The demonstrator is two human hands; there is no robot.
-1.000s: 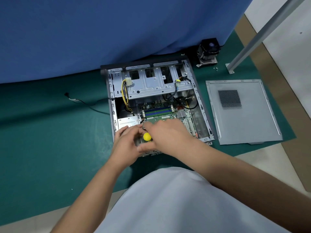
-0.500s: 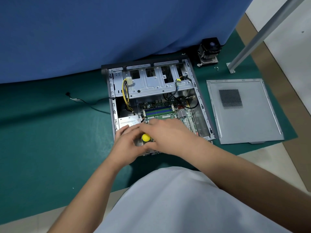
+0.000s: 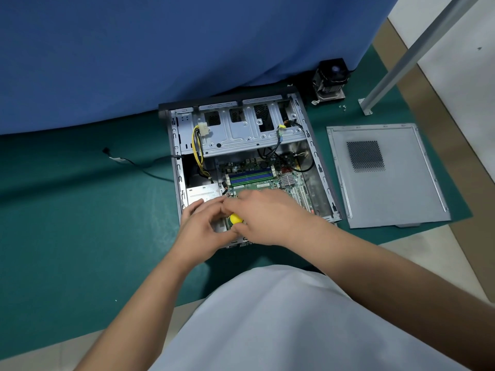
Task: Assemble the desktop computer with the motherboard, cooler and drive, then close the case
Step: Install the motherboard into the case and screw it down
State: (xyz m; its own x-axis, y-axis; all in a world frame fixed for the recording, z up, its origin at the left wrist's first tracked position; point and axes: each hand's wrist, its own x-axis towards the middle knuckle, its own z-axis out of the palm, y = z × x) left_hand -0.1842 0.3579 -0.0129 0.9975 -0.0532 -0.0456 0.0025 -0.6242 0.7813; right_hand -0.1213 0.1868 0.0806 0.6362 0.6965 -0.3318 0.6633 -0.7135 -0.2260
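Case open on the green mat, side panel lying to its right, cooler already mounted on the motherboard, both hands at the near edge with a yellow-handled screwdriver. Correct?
Not quite: the cooler is not mounted. The head view shows it standing on the green mat beyond the case's far right corner. The rest holds: side panel lies right of the case, and left hand and right hand work at the near edge of the motherboard around the yellow-handled screwdriver.
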